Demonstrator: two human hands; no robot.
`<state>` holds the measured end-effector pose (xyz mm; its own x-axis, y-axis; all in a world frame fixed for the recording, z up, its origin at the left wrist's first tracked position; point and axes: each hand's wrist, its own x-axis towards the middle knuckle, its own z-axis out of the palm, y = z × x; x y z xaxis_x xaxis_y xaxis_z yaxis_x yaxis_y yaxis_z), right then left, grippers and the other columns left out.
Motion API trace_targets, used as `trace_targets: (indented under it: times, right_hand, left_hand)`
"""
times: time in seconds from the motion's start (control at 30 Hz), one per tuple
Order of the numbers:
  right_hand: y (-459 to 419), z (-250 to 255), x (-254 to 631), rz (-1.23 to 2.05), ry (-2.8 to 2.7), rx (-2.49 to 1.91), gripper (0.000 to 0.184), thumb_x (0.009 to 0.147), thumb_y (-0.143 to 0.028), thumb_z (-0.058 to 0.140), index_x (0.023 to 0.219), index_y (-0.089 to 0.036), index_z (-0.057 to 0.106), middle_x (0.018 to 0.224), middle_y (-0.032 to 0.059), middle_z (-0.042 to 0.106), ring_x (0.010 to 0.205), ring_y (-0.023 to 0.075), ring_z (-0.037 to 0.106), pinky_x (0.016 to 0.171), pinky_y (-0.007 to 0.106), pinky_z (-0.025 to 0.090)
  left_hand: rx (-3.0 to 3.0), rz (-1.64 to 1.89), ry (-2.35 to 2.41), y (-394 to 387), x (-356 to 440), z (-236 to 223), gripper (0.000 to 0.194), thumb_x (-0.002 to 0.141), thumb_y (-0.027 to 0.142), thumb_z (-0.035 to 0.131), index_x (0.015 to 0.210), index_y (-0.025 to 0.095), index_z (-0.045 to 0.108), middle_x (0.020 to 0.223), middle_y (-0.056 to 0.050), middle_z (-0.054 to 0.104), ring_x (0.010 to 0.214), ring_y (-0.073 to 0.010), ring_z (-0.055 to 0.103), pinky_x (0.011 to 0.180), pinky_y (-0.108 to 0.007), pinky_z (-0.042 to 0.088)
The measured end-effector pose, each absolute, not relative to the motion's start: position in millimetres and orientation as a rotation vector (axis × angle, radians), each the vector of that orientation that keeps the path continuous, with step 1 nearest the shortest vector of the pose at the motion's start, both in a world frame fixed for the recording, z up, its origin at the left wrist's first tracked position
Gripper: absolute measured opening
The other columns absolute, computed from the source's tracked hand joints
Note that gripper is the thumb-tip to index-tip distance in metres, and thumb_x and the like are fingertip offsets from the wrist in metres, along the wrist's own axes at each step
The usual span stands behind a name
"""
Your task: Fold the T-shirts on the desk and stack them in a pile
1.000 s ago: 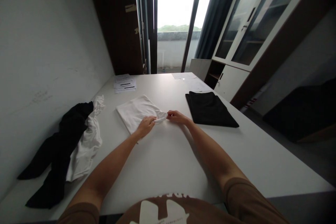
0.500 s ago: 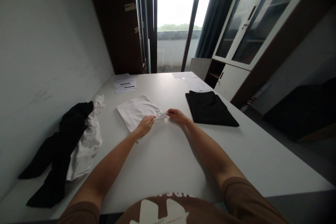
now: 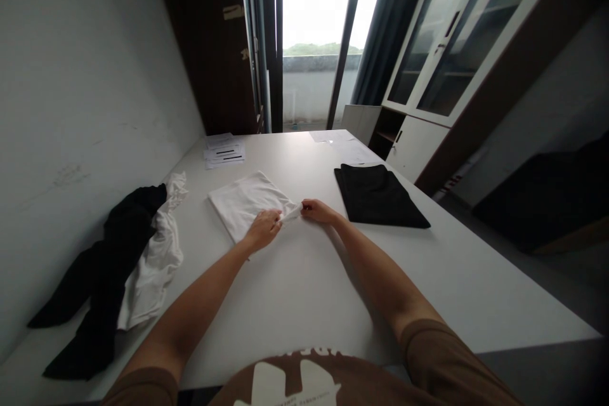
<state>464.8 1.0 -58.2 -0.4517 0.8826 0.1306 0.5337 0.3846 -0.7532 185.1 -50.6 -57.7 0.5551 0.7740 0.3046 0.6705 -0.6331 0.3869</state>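
Observation:
A folded white garment [image 3: 242,200] lies flat on the white table [image 3: 304,279] in front of me. My left hand [image 3: 263,229] rests on its near right corner, fingers pinched on a loose bit of the cloth. My right hand [image 3: 318,210] pinches the same loose flap from the right side, just off the garment's edge. Both arms reach forward over the table.
A folded black garment [image 3: 378,202] lies to the right. A heap of black and white clothes [image 3: 128,260] sits at the left by the wall. Papers [image 3: 224,150] lie at the far end, with more sheets [image 3: 340,141] near the window. A glass-door cabinet [image 3: 442,57] stands at the right.
Both hands stay pinched on the white garment's corner flap, which looks drawn in slightly shorter. The view has shifted a little; nothing else moved.

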Motion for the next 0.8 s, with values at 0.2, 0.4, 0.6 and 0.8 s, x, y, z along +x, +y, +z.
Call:
trace_targets:
  times: [0.2, 0.4, 0.6, 0.8]
  right_hand:
    - [8, -61, 475, 0.682, -2.155, -1.212, 0.016, 0.079, -0.027, 0.060, 0.084, -0.017, 0.072, 0.083, 0.0050, 0.067, 0.077, 0.0176, 0.054, 0.076, 0.028, 0.042]
    - [11, -64, 480, 0.719, -2.179, -1.182, 0.015, 0.077, -0.025, 0.060, 0.082, -0.018, 0.072, 0.084, 0.0052, 0.066, 0.078, 0.0170, 0.053, 0.075, 0.027, 0.043]
    - [7, -59, 482, 0.941, -2.182, -1.098, 0.025, 0.077, -0.038, 0.064, 0.086, -0.016, 0.071, 0.090, 0.0050, 0.063, 0.075, 0.0146, 0.049, 0.070, 0.027, 0.042]
    - [4, -57, 482, 0.986, -2.153, -1.130, 0.037, 0.083, -0.051, 0.062, 0.091, -0.015, 0.070, 0.096, 0.0054, 0.063, 0.074, 0.0139, 0.048, 0.069, 0.027, 0.041]
  left_hand:
    - [2.707, 0.542, 1.190, -56, 187, -62, 0.047, 0.095, 0.040, 0.059, 0.139, 0.024, 0.052, 0.154, -0.010, 0.049, 0.147, -0.0276, 0.038, 0.125, -0.051, 0.022]
    - [2.748, 0.481, 1.197, -53, 188, -67, 0.052, 0.097, 0.042, 0.056, 0.146, 0.026, 0.048, 0.159, -0.010, 0.043, 0.150, -0.0280, 0.033, 0.126, -0.052, 0.019]
    - [2.727, 0.492, 1.197, -53, 187, -67, 0.051, 0.097, 0.041, 0.056, 0.145, 0.027, 0.050, 0.158, -0.010, 0.044, 0.149, -0.0275, 0.034, 0.126, -0.052, 0.020]
    - [2.732, 0.490, 1.196, -53, 188, -67, 0.051, 0.097, 0.040, 0.055, 0.145, 0.026, 0.050, 0.158, -0.010, 0.044, 0.150, -0.0278, 0.034, 0.126, -0.053, 0.020]
